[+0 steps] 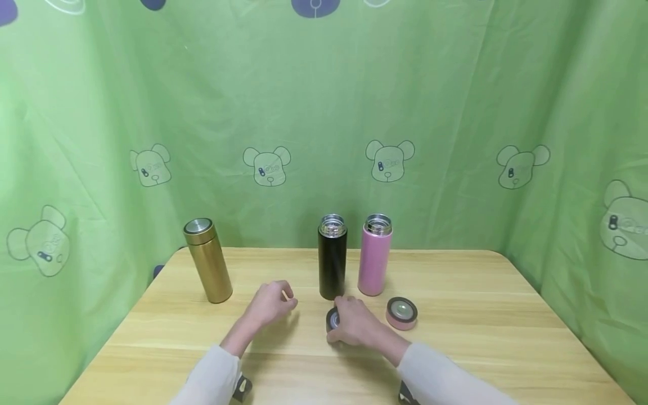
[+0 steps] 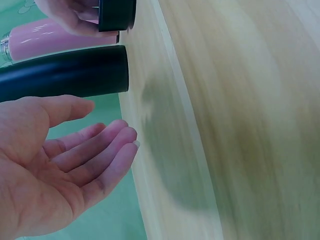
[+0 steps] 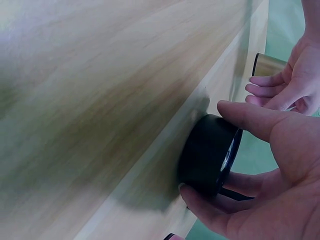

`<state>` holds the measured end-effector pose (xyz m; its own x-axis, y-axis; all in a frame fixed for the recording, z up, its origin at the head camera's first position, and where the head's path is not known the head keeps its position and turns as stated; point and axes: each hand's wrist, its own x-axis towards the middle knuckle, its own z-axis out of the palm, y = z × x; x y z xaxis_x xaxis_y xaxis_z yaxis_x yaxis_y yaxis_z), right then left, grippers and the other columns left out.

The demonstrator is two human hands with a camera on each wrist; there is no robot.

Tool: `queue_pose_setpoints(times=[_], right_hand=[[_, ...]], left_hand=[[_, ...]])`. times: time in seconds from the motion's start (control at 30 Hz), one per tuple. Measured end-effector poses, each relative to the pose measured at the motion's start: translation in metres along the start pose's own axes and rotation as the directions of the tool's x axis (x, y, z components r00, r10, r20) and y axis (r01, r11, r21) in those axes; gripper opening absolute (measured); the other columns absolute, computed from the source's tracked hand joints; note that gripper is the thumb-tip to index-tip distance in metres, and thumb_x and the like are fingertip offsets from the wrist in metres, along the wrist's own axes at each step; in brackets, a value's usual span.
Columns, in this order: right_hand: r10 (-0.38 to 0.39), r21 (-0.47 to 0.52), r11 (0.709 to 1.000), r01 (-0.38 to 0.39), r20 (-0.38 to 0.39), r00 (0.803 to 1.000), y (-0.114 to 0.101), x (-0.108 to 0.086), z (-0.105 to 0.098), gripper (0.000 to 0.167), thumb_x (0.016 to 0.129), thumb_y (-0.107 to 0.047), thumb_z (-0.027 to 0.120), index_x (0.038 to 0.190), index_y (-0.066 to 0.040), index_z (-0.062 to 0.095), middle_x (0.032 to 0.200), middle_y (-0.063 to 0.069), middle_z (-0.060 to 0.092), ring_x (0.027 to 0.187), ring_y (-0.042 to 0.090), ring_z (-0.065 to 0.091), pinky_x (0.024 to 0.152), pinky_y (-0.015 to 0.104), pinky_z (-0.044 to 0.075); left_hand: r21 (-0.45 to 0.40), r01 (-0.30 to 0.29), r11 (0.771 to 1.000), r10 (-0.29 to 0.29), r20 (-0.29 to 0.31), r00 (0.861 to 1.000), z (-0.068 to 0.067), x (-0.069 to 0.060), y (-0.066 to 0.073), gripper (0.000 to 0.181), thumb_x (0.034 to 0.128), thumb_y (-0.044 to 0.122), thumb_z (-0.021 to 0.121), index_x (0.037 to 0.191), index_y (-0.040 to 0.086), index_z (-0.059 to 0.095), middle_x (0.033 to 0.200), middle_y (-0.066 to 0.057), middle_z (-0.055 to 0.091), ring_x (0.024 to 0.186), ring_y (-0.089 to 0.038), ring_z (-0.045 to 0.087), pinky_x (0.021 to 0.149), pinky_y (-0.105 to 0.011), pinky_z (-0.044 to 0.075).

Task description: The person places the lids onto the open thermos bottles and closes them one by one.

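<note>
Fingers and thumb of our right hand (image 1: 356,322) pinch a squat, round black lid (image 3: 205,155) by its side wall, near the open, black cylindrical metal flask (image 1: 332,267) on the wooden table (image 1: 466,315). Our left hand (image 1: 268,304) is loosely spread, holding nothing. We judge the lid light, stiff, slightly slippery, hardly fragile; opposite sides of its wall give the best hold.

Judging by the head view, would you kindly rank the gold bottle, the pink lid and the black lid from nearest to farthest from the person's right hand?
1. Black lid, held in the right hand.
2. Pink lid, just to that hand's right.
3. Gold bottle, off to the left, past the left hand.
</note>
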<state>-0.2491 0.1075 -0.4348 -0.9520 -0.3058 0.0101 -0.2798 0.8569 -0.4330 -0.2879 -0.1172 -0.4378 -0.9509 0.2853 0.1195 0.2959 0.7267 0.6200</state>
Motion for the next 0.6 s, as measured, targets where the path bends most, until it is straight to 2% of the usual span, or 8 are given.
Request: queue_pose_setpoints(times=[0.17, 0.33, 0.47, 0.6], right_hand=[[-0.004, 0.006, 1.0, 0.004, -0.018, 1.0, 0.001, 0.002, 0.001, 0.071, 0.065, -0.025, 0.09, 0.12, 0.007, 0.058, 0.101, 0.018, 0.062, 0.091, 0.03, 0.06, 0.082, 0.048, 0.056], [0.027, 0.019, 0.999, -0.026, -0.034, 0.999, -0.002, 0.003, -0.006, 0.076, 0.064, -0.029, 0.09, 0.124, 0.005, 0.058, 0.102, 0.016, 0.064, 0.089, 0.026, 0.061, 0.079, 0.044, 0.057], [0.042, 0.04, 0.998, -0.04, -0.047, 0.998, -0.005, 0.002, -0.017, 0.071, 0.066, -0.028, 0.09, 0.123, 0.002, 0.06, 0.1, 0.013, 0.066, 0.086, 0.023, 0.062, 0.076, 0.042, 0.058], [0.058, 0.085, 0.995, -0.051, -0.078, 0.995, -0.007, -0.001, -0.024, 0.065, 0.066, -0.027, 0.09, 0.118, -0.001, 0.062, 0.094, 0.009, 0.067, 0.079, 0.019, 0.061, 0.069, 0.036, 0.057]], left_hand=[[0.012, 0.01, 1.0, -0.01, -0.002, 1.0, -0.002, -0.001, -0.002, 0.015, 0.0891, 0.015, 0.073, 0.095, 0.002, 0.068, 0.085, -0.011, 0.074, 0.07, -0.017, 0.066, 0.062, -0.029, 0.057], [0.027, 0.025, 0.999, -0.024, -0.014, 1.0, -0.005, 0.0, -0.005, 0.017, 0.0903, 0.018, 0.073, 0.096, 0.003, 0.068, 0.083, -0.01, 0.073, 0.068, -0.015, 0.065, 0.061, -0.029, 0.055], [0.014, 0.014, 1.0, -0.013, -0.035, 0.999, -0.007, 0.004, -0.007, 0.031, 0.0901, 0.027, 0.076, 0.104, 0.001, 0.067, 0.083, -0.011, 0.074, 0.068, -0.015, 0.066, 0.061, -0.03, 0.055], [-0.016, 0.032, 0.999, -0.033, -0.061, 0.998, -0.008, 0.007, -0.006, 0.046, 0.0883, 0.038, 0.078, 0.114, 0.002, 0.065, 0.088, -0.012, 0.075, 0.074, -0.018, 0.068, 0.066, -0.032, 0.057]])
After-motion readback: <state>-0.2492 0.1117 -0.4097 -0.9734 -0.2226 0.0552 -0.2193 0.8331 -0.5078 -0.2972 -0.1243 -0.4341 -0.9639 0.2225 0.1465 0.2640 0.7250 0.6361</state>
